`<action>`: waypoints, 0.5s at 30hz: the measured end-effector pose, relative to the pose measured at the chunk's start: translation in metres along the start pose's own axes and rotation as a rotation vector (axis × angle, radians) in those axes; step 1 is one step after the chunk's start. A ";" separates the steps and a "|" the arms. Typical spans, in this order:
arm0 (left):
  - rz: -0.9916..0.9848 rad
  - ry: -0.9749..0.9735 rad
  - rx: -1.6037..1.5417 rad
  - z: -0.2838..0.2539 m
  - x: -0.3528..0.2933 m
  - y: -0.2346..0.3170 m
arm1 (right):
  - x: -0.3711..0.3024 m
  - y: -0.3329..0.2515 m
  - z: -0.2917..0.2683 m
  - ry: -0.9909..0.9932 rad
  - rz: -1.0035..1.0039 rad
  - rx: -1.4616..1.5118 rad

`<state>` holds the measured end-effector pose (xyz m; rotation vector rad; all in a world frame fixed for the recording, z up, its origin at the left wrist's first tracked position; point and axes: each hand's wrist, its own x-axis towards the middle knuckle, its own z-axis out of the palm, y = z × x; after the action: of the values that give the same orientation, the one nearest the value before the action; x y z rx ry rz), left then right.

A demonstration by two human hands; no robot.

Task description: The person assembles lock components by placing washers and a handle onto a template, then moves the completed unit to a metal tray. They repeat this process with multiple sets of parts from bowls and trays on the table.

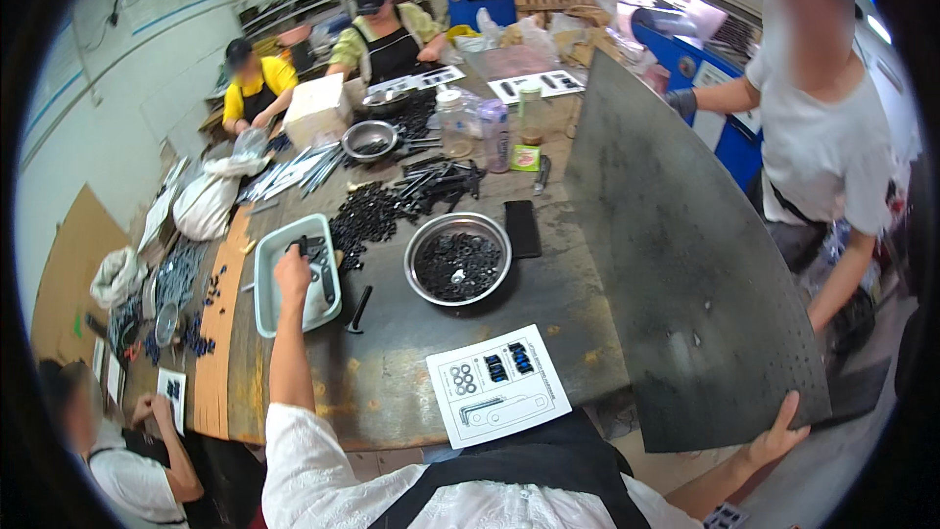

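My left hand [291, 272] reaches into a pale green plastic tray [262, 306], its fingers closed at a black part [303, 244] among other black pieces. What exactly it pinches is too small to name. At the lower right, my right hand [778, 438] grips the bottom corner of a large dark grey sheet [685, 264], which stands tilted along the table's right side. A co-worker's gloved hand [681, 102] is at the sheet's far edge. Beside the tray lies a small black hammer-shaped piece [359, 310]. A steel bowl [411, 284] of small black parts stands right of it.
A printed sheet with drawings [499, 387] lies at the table's near edge. A black phone [523, 228], heaped black parts [362, 220], a jar [453, 124] and a purple bottle [494, 137] are farther back. A co-worker [832, 88] stands at right; others sit around the table.
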<state>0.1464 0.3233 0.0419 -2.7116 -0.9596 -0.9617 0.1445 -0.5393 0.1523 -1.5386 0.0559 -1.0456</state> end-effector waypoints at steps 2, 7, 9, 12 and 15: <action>-0.109 0.010 -0.152 -0.041 0.007 0.047 | 0.001 -0.013 0.007 -0.042 -0.071 0.001; -0.026 -0.017 -0.479 -0.133 -0.032 0.140 | -0.006 -0.013 0.016 0.087 -0.051 0.010; -0.049 -0.075 -0.539 -0.154 -0.061 0.153 | -0.010 -0.010 0.019 0.159 -0.015 -0.053; -0.048 -0.109 -0.691 -0.142 -0.098 0.143 | -0.006 -0.014 0.021 0.035 -0.047 -0.017; -0.113 -0.109 -1.000 -0.148 -0.123 0.182 | 0.000 -0.025 0.022 -0.017 -0.074 0.106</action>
<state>0.1031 0.0695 0.1048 -3.5375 -0.7709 -1.6882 0.1462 -0.5152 0.1753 -1.4623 -0.0686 -1.0768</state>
